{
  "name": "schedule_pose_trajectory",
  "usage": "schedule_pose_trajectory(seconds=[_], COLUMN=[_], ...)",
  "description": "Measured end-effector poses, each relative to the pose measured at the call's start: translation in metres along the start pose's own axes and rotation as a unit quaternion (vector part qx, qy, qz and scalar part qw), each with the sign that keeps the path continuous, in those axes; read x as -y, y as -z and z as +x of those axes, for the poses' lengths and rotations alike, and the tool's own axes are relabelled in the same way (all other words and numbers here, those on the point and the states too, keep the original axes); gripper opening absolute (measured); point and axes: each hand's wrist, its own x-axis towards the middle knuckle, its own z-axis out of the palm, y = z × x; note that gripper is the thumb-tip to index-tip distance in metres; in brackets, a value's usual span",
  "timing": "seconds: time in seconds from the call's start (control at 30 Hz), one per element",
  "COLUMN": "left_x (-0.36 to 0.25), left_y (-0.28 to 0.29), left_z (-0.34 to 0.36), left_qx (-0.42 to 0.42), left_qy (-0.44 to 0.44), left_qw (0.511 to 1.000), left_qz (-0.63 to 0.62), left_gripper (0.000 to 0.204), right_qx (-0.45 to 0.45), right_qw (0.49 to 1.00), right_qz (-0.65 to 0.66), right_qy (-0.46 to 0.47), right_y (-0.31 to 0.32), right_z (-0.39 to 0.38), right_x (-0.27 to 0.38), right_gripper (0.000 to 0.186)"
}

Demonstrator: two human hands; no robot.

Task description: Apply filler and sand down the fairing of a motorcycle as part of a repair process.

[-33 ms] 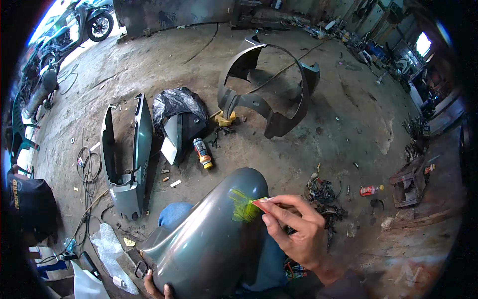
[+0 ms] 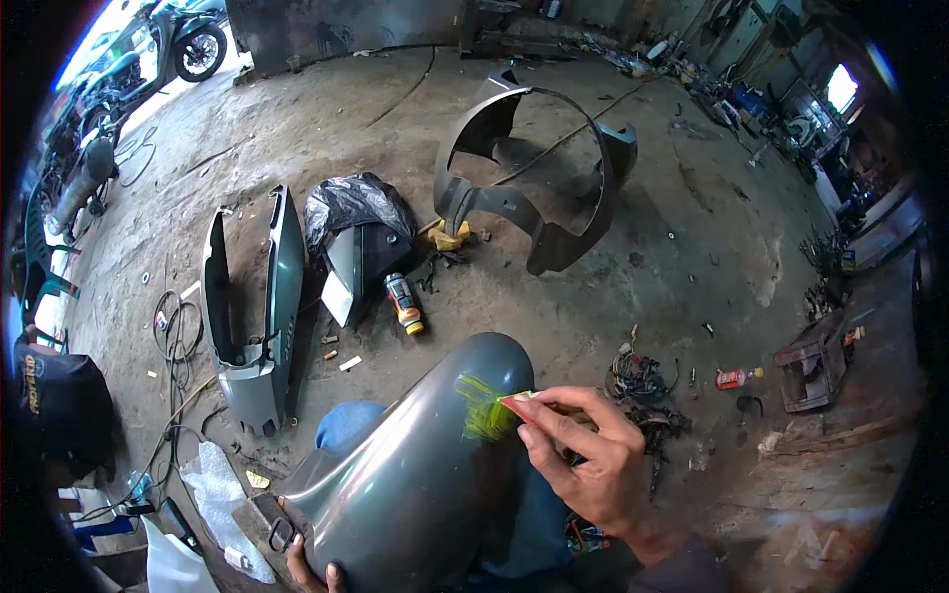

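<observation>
A long rounded grey-green painted panel (image 2: pixel 405 474), probably vehicle bodywork, lies slanted over my jeans-covered legs (image 2: pixel 341 422). My left hand (image 2: pixel 308 571) grips its lower-left end, near a dark loop fitting (image 2: pixel 281 534); only fingertips show. My right hand (image 2: pixel 593 465) pinches a small red flat piece (image 2: pixel 516 406) against the panel's upper right, where a streaky yellow-green smear (image 2: pixel 479 410) covers the surface.
Open bodywork panels (image 2: pixel 292 287), (image 2: pixel 554 237) lie ahead, with a black plastic bag (image 2: pixel 356 203), a spray can (image 2: pixel 403 303) and cables (image 2: pixel 183 346). Motorbikes (image 2: pixel 193 54) stand at the upper left. A bottle (image 2: pixel 732 379) and wooden crate (image 2: pixel 806 371) lie to the right.
</observation>
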Motion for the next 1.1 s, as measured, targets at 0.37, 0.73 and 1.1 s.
schedule_pose_trajectory(seconds=[0.37, 0.73, 1.1], left_x=[-0.003, -0.017, -0.006], left_y=[0.0, 0.008, -0.001], left_z=[0.001, 0.017, 0.013], left_qx=[0.003, -0.011, -0.025], left_qy=[-0.015, -0.057, -0.085], left_qw=[1.0, 0.998, 0.995], left_qz=[-0.007, 0.031, 0.042], left_gripper=[0.118, 0.113, 0.117], right_qx=[-0.001, 0.029, 0.009], right_qw=[0.997, 0.999, 0.999], right_qz=[-0.075, -0.029, 0.004], right_qy=[0.014, 0.03, -0.046], right_y=[-0.011, -0.013, 0.0], right_z=[0.0, -0.012, -0.001], right_x=[0.006, 0.021, 0.005], right_gripper=[0.032, 0.033, 0.03])
